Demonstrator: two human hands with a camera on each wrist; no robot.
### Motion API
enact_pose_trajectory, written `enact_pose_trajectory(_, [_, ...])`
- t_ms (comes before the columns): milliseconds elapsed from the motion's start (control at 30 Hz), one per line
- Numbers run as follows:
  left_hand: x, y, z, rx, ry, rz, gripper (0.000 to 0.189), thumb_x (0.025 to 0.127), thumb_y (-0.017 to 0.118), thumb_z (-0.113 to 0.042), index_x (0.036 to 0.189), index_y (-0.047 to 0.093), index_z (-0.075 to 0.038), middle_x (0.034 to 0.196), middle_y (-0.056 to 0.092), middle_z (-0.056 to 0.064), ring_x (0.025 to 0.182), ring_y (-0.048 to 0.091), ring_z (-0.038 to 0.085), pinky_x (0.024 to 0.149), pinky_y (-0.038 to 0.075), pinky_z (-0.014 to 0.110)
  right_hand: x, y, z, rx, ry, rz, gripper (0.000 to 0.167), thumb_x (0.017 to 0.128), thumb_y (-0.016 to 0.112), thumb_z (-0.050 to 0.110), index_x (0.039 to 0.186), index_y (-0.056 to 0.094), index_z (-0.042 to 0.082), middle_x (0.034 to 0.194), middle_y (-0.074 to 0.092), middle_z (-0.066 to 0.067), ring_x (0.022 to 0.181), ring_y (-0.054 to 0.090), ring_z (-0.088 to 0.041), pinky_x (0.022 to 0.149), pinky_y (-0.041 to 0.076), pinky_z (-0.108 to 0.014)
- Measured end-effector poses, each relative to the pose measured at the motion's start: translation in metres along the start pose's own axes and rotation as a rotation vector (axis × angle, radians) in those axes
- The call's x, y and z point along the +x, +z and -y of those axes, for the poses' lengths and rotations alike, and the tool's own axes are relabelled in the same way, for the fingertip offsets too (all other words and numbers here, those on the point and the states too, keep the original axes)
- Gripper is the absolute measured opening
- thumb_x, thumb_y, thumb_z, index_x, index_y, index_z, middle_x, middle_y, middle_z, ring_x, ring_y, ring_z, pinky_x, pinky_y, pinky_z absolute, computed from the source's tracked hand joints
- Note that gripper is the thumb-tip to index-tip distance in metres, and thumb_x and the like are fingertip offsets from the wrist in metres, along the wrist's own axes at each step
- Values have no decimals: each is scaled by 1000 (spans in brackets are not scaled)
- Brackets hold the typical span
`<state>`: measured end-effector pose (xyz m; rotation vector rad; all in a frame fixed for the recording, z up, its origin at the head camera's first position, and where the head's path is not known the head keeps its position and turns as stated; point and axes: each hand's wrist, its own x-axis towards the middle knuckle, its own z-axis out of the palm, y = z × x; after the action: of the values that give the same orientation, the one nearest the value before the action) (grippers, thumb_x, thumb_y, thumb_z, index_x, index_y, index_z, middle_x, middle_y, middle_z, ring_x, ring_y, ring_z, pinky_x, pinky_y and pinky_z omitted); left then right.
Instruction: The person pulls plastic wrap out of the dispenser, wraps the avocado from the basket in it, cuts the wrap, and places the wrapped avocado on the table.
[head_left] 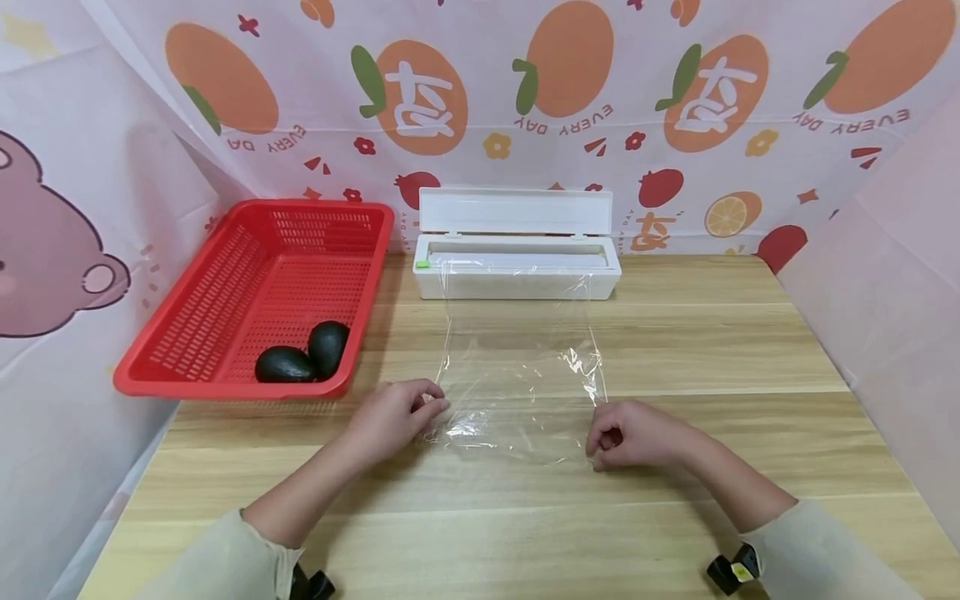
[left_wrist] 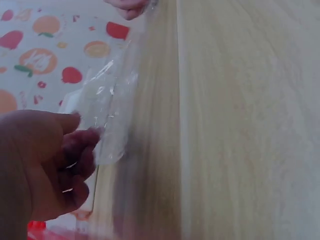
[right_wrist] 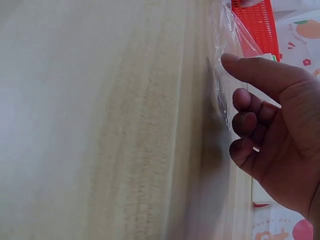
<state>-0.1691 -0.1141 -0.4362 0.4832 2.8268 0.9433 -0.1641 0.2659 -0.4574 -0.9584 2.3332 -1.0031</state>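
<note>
A clear sheet of cling film (head_left: 517,392) stretches toward me from a white cling film box (head_left: 517,282) whose lid stands up. At the sheet's near left corner, my left hand (head_left: 397,417) pinches the edge with its fingertips. My right hand (head_left: 633,433) grips the near right corner, its other fingers curled. From the left wrist, the film (left_wrist: 110,100) shows beyond the left hand (left_wrist: 50,165). In the right wrist view it passes by the thumb of the right hand (right_wrist: 280,115); the index finger seems hidden there.
A red plastic basket (head_left: 300,283) stands at the left with two dark avocados (head_left: 285,364) in its near right corner. Behind the wooden table (head_left: 510,533) hangs a fruit-printed cloth (head_left: 495,92), and more cloth hangs at both sides.
</note>
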Motion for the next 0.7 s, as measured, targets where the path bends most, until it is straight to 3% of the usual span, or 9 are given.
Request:
enact_pose_trajectory(100, [6, 4, -3, 155, 101, -32, 25, 85, 77, -32, 104, 73, -16, 86, 63, -5, 81, 56, 14, 72, 49, 31, -2, 3, 1, -5, -3, 29, 13, 78, 83, 21, 86, 73, 20, 74, 56, 8, 68, 51, -1, 61, 47, -19])
enact_pose_trajectory(167, [10, 5, -3, 206, 156, -13, 47, 78, 82, -36, 118, 69, -14, 111, 63, 3, 106, 55, 21, 92, 48, 39, -3, 4, 1, -25, -7, 31, 13, 80, 82, 27, 87, 73, 22, 74, 56, 10, 68, 51, -1, 61, 46, -19])
enact_pose_trajectory(300, [13, 6, -1, 248, 179, 144, 101, 68, 84, -56, 148, 42, -11, 153, 38, 15, 144, 29, 35, 114, 29, 58, -4, 5, 1, -103, -30, -20, 8, 89, 72, 35, 87, 72, 28, 76, 57, 16, 69, 52, 0, 63, 47, -19])
enact_pose_trajectory(400, [13, 9, 2, 284, 169, 239, 121, 65, 79, -68, 156, 25, -11, 162, 21, 18, 150, 13, 38, 115, 21, 63, -5, 6, 0, -146, -17, -77, 8, 92, 69, 32, 85, 71, 29, 76, 58, 18, 68, 52, 1, 63, 47, -20])
enact_pose_trajectory(467, [14, 10, 4, 306, 163, 263, 126, 64, 77, -71, 158, 19, -11, 163, 16, 18, 151, 9, 38, 115, 18, 66, -7, 6, 0, -163, 7, -97, 7, 90, 72, 28, 83, 70, 28, 74, 56, 18, 66, 50, 1, 61, 47, -20])
enact_pose_trajectory(700, [15, 15, 11, 276, 146, 223, 132, 59, 80, -71, 158, 15, -13, 164, 10, 17, 152, 3, 38, 114, 10, 70, -7, 12, -1, -198, 56, -101, 13, 82, 79, 23, 81, 67, 27, 71, 51, 17, 65, 48, 1, 59, 46, -19])
